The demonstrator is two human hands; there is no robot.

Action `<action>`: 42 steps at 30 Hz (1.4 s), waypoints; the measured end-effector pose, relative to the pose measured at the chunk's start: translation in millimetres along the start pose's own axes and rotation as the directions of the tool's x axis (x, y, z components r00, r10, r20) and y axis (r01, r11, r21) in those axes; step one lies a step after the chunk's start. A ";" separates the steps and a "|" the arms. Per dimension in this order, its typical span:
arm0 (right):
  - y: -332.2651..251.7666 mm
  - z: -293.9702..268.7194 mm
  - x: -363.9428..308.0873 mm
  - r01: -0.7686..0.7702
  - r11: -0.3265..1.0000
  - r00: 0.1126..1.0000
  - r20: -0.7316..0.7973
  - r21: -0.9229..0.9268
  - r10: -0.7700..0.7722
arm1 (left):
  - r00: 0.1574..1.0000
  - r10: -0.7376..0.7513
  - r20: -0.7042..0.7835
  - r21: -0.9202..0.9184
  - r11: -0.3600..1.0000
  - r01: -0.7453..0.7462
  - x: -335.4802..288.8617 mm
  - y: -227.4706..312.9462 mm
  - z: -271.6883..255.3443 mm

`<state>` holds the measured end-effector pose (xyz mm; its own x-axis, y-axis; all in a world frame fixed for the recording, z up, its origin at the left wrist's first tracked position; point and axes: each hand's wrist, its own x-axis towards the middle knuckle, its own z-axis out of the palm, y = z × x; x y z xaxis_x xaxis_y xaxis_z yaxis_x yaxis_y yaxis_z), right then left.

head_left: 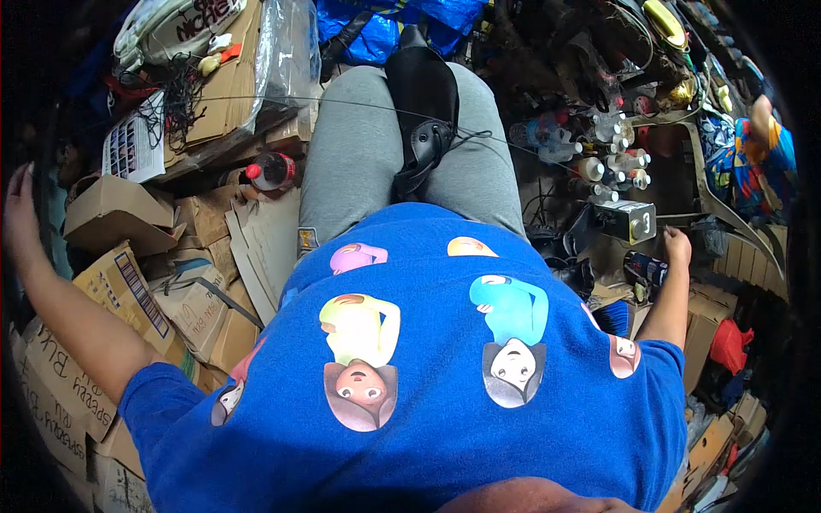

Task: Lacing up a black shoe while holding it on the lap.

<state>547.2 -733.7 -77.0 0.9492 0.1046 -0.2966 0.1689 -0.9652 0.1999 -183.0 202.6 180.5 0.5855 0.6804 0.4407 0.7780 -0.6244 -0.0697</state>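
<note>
A black shoe (423, 94) lies across my lap, between my grey-trousered thighs. From it a thin dark thread (359, 103) stretches out to both sides, and a short loop of it curls beside the shoe's right edge. Both my arms are spread wide. My left hand (20, 201), at the far left edge, is raised with its fingertips pinched together in line with the thread. Out to the right, my right hand (677, 246) is closed, also in line with the thread. Against the clutter, the last stretch of thread near each hand is too faint to follow.
Cardboard boxes (120, 214) crowd my left side, with a red-capped cola bottle (272, 171) nearby. Several small bottles (611, 171) and a metal can (629, 222) stand at right. Blue plastic sheeting (445, 13) lies ahead. Someone in a colourful garment (774, 158) is at far right.
</note>
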 end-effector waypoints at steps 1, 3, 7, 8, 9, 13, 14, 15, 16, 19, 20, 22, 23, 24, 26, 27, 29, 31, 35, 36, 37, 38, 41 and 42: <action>-10.0 6.2 1.4 0.057 0.998 0.997 0.054 -0.041 -0.055 | 0.997 -0.080 0.023 -0.013 0.997 0.080 -7.0 15.7 2.5; -89.7 16.7 -27.0 0.209 0.976 0.972 0.094 0.060 -0.214 | 0.986 -0.114 0.124 -0.099 0.987 0.127 -34.4 184.0 6.4; -307.2 -30.3 -139.7 0.519 0.534 0.778 -0.111 0.668 -0.618 | 0.875 0.418 0.245 -0.579 0.787 -0.214 -96.5 361.5 87.9; -341.9 -37.6 -159.6 0.600 0.441 0.698 -0.169 0.667 -0.695 | 0.838 0.502 0.214 -0.797 0.586 -0.148 -114.0 390.0 108.1; -369.0 -47.2 -179.4 0.665 0.323 0.619 -0.255 0.674 -0.743 | 0.825 0.548 0.136 -0.813 0.538 -0.223 -126.9 416.8 113.6; -407.6 -58.4 -199.6 0.734 0.202 0.523 -0.349 0.649 -0.778 | 0.663 0.672 0.328 -0.845 0.523 -0.111 -133.3 448.9 122.8; -405.6 -60.5 -197.2 0.732 0.208 0.528 -0.347 0.649 -0.775 | 0.660 0.677 0.327 -0.848 0.518 -0.112 -128.4 441.7 123.3; -401.3 -62.7 -193.5 0.720 0.267 0.548 -0.287 0.641 -0.786 | 0.670 0.590 0.450 -0.800 0.600 0.009 -121.1 430.3 121.5; -395.3 -64.1 -189.6 0.706 0.326 0.568 -0.227 0.629 -0.791 | 0.660 0.494 0.566 -0.733 0.668 0.129 -115.3 415.5 121.8; -369.0 -59.6 -163.6 0.728 0.433 0.642 -0.307 0.532 -0.703 | 0.757 0.329 0.565 -0.701 0.675 0.230 -109.1 327.2 142.2; -354.7 -57.0 -152.5 0.670 0.508 0.714 -0.279 0.542 -0.643 | 0.779 0.287 0.557 -0.683 0.693 0.233 -108.6 302.3 143.1; -328.4 -44.3 -130.4 0.658 0.496 0.723 -0.290 0.567 -0.628 | 0.759 0.275 0.589 -0.688 0.664 0.293 -116.7 277.6 147.0; -321.3 -38.5 -123.2 0.546 0.545 0.784 -0.159 0.637 -0.600 | 0.740 0.263 0.619 -0.689 0.634 0.351 -118.8 276.9 144.1; -315.3 -32.3 -117.8 0.545 0.545 0.784 -0.156 0.637 -0.601 | 0.738 0.261 0.622 -0.686 0.635 0.354 -119.4 283.0 145.0; -309.1 -26.5 -115.0 0.567 0.537 0.782 -0.203 0.624 -0.590 | 0.973 0.036 0.229 -0.596 0.795 0.110 -113.9 325.7 135.5; -302.4 -16.4 -102.4 0.489 0.496 0.814 -0.171 0.717 -0.555 | 0.987 0.126 0.095 -0.547 0.835 -0.054 -103.5 342.3 131.8; -308.1 -17.7 -94.0 0.494 0.505 0.818 -0.182 0.707 -0.546 | 0.935 0.354 -0.026 -0.650 0.705 -0.285 -90.2 392.1 127.5; -327.6 -28.2 -103.0 0.388 0.447 0.850 -0.125 0.806 -0.512 | 0.802 0.592 -0.074 -0.762 0.486 -0.429 -94.9 454.7 114.0; -367.8 -51.7 -130.5 0.467 0.303 0.758 -0.199 0.831 -0.621 | 0.651 0.756 -0.069 -0.600 0.490 -0.633 -99.0 513.0 121.1; -374.4 -57.0 -136.2 0.470 0.303 0.757 -0.202 0.829 -0.622 | 0.653 0.754 -0.071 -0.599 0.491 -0.633 -98.1 513.6 125.4; -378.2 -61.1 -140.8 0.479 0.304 0.745 -0.199 0.823 -0.637 | 0.665 0.747 0.000 -0.596 0.534 -0.600 -94.8 515.6 123.7; -382.0 -65.1 -144.8 0.489 0.305 0.733 -0.195 0.817 -0.652 | 0.674 0.735 0.072 -0.588 0.577 -0.566 -92.9 516.9 123.5; -387.8 -61.3 -142.0 0.500 0.280 0.727 -0.222 0.819 -0.650 | 0.731 0.683 -0.006 -0.624 0.568 -0.536 -98.1 518.8 121.0; -388.4 -58.5 -139.7 0.544 0.230 0.694 -0.279 0.807 -0.664 | 0.747 0.665 0.003 -0.635 0.578 -0.512 -98.7 519.6 120.7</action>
<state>364.5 -359.4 -58.5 0.6210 0.7800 -0.0780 0.3410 -0.3583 -0.8691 191.0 -142.6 -7.3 0.9555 0.0938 0.2797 0.0051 -0.9532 0.3024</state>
